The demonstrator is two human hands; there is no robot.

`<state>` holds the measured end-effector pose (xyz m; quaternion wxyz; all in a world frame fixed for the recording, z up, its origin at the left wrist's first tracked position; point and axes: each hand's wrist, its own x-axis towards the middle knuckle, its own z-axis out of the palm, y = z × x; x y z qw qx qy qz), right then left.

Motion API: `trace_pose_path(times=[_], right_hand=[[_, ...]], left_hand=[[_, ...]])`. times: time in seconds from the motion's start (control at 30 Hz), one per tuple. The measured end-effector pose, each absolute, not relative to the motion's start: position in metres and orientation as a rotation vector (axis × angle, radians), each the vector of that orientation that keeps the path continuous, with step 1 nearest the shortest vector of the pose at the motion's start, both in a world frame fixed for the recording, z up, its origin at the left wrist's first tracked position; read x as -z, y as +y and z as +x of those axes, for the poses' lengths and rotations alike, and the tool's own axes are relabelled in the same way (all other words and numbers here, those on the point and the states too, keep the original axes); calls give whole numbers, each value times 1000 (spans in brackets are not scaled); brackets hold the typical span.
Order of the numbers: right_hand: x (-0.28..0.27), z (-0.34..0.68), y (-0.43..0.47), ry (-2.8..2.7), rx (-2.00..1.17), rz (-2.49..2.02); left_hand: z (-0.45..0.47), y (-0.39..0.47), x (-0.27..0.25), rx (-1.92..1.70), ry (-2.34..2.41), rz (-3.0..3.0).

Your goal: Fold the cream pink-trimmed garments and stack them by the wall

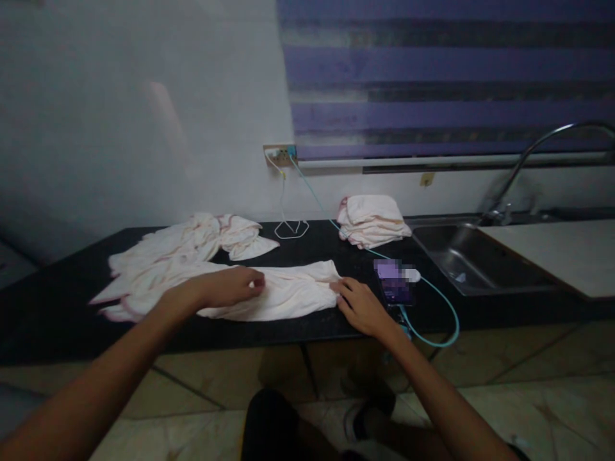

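Observation:
A white cloth [293,296], folded into a long strip with some creases, lies across the dark countertop in front of me. My left hand [233,286] is over its left part, palm down, with fingers loosely bent and nothing visible in them. At the cloth's right end, my right hand [359,306] has its fingertips and thumb closed on the edge. Left of the strip spreads a loose heap of similar white cloths [177,246] with pinkish edging. Whether the strip's left end touches the heap is hidden by my left forearm.
A stack of folded cloths [372,221] stands at the back. Near my right hand lies a phone [391,282] with a teal cable [456,326] looping over the counter's front edge. A wall socket [280,155], steel sink [461,259], faucet [514,173] and pale board [567,253] are beyond.

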<state>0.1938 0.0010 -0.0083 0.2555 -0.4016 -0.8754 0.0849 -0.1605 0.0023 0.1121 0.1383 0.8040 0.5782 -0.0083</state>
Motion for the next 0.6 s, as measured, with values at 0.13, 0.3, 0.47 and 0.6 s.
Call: trace_pose_path(times=[0.13, 0.3, 0.47, 0.6], right_hand=[[10, 193, 2, -2337, -216, -1188], [13, 193, 7, -2286, -189, -1319], [-11, 193, 4, -2353, -146, -1496], [-41, 191, 8, -2439, -101, -1677]], left_hand=[[-86, 2, -84, -276, 1718, 2430], [-26, -1, -31, -563, 1690, 2421], [-1, -22, -17, -838, 1599, 2362], [-1, -32, -22, -665, 1863, 2262]])
